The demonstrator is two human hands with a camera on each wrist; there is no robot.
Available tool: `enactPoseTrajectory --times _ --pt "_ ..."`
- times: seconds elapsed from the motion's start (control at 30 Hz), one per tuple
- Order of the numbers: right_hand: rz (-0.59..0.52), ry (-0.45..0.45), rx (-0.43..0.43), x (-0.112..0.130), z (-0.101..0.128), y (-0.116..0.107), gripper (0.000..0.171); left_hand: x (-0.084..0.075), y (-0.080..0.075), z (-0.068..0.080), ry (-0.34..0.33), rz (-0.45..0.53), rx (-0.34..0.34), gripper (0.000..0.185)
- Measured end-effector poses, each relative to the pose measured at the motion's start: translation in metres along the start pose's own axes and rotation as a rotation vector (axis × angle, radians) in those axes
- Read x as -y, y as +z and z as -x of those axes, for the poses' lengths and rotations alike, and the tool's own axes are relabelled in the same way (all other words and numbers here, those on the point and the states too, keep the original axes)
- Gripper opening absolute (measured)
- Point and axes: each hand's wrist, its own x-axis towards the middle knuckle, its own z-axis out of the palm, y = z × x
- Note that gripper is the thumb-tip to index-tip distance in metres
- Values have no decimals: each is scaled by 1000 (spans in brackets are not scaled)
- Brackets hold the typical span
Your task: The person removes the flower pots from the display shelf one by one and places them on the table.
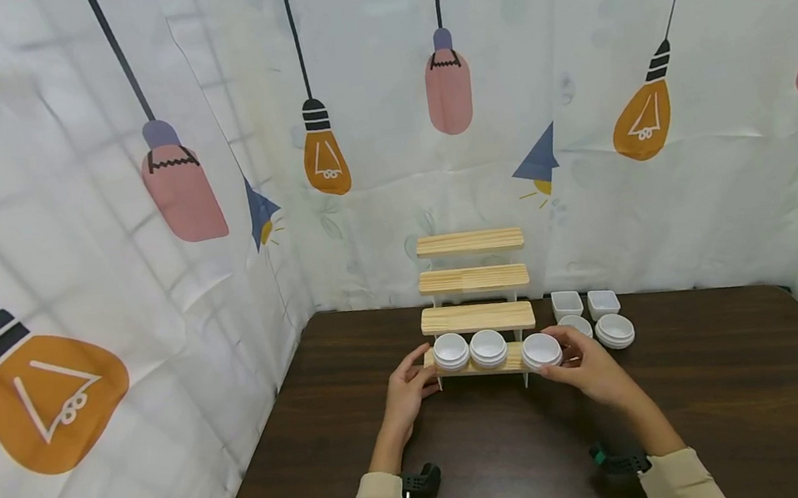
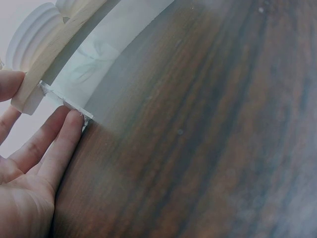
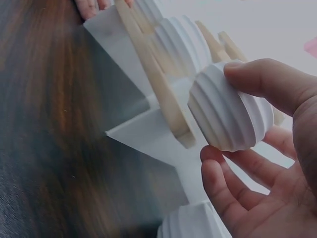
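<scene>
Where our right hand (image 1: 592,366) pinches a ribbed white round bowl (image 1: 541,350) at the lowest slat's right end, our left hand (image 1: 408,387) grips the slat's left end of the tiered pale-wood rack (image 1: 479,318). Beside: two matching bowls (image 1: 469,349). Beyond: square white cups (image 1: 585,303), stacked dishes (image 1: 615,331), dark woodgrain table (image 1: 726,374).

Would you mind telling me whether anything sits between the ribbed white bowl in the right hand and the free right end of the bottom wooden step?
Nothing visible does: the right hand grips the bowl right at that step; the other bowls sit further left.
</scene>
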Motion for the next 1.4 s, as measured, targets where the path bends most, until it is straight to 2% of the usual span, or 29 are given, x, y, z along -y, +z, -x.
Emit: enactPoseTrajectory --times 0.17,0.5,0.83,1.13,1.27,1.4 --pt "-1 4 4 2 2 -9 60 -12 1 4 -10 -10 21 50" --pt "9 8 -12 3 8 -24 60 9 -1 -4 9 -10 -12 49" --pt "1 5 -52 0 12 -41 59 8 0 -3 11 -23 -25 47" --pt "21 43 -102 -3 14 -51 60 8 0 -3 11 -22 -22 48" --pt "29 25 -117 -4 16 -56 59 4 0 -2 1 -16 -10 49" --pt "35 28 -120 -3 17 -60 60 -10 1 4 -6 -20 6 50"
